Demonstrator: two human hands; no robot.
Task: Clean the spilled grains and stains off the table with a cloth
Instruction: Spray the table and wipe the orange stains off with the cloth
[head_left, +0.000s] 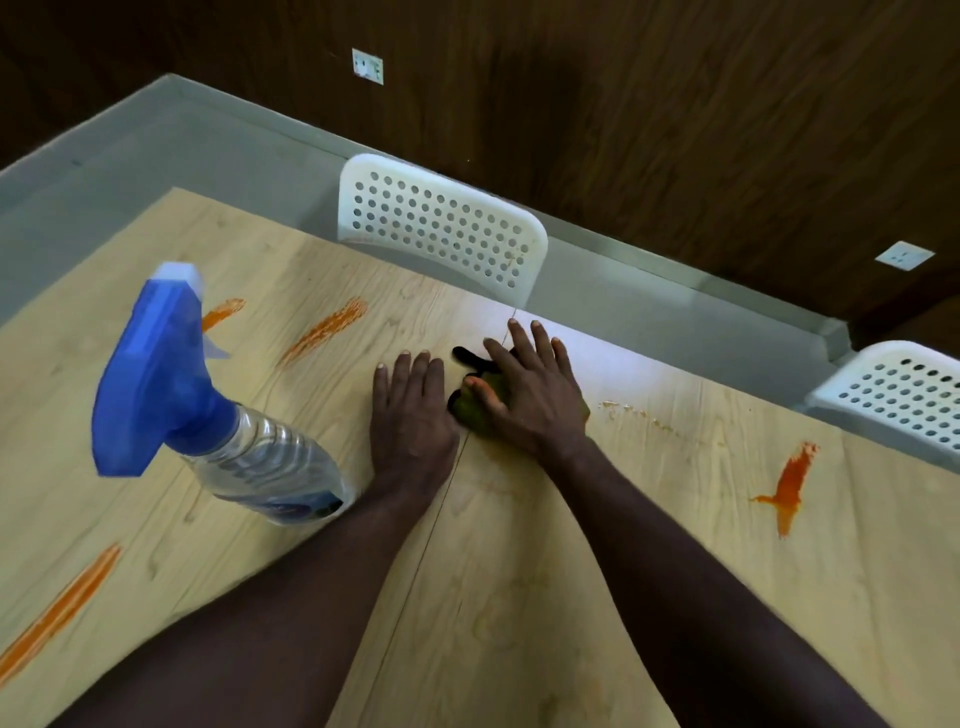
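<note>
My right hand (530, 395) presses flat, fingers spread, on a dark olive-green cloth (475, 408) bunched on the light wooden table (519, 597). My left hand (410, 410) lies flat on the table just left of the cloth, fingers straight. Pale grain crumbs and smears (631, 413) trail to the right of the cloth. Orange stains mark the table: one at the right (787, 486), two at the far left (327, 327) (223, 312), and a long one at the near left (62, 613).
A clear spray bottle with a blue trigger head (171, 384) stands on the table left of my left arm. Two white perforated chairs (441, 218) (898, 395) sit at the far table edge, beyond them grey floor and a dark wood wall.
</note>
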